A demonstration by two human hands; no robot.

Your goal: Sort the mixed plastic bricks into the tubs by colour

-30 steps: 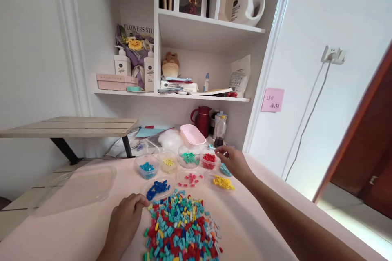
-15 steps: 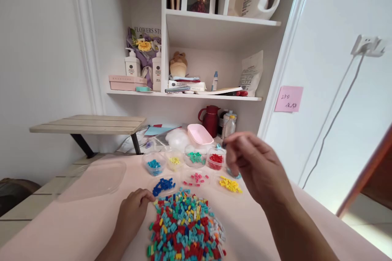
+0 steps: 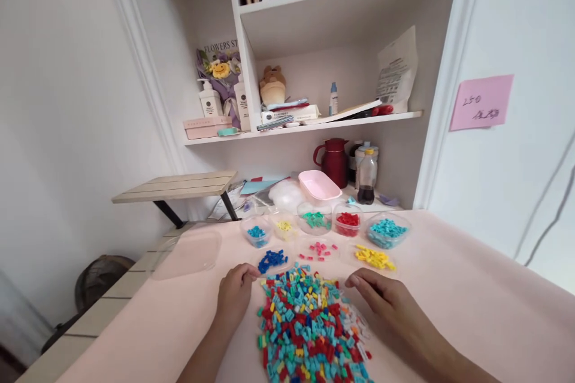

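A heap of small mixed-colour toy building bricks (image 3: 309,329) lies on the pink tabletop in front of me. My left hand (image 3: 236,290) rests at its upper left edge, closed, with thumb and forefinger close together. At the upper right edge is my right hand (image 3: 386,299), its fingers bent and thumb against forefinger. Whether either hand pinches a brick is too small to make out. Beyond the heap, clear tubs hold dark blue bricks (image 3: 272,261), pink bricks (image 3: 320,251), yellow bricks (image 3: 375,257), red bricks (image 3: 348,222), green bricks (image 3: 315,219) and turquoise bricks (image 3: 387,231).
A clear lid or tray (image 3: 191,256) lies at the left. Behind the tubs stand a pink basin (image 3: 320,185), a red jug (image 3: 334,163) and a bottle of dark liquid (image 3: 367,176). A slatted wooden stand (image 3: 175,185) is at the back left, below white shelves (image 3: 332,125).
My right hand has come down from above the back right tubs to the heap's right edge, uncovering the turquoise tub. My left hand stays by the heap. The camera view has shifted.
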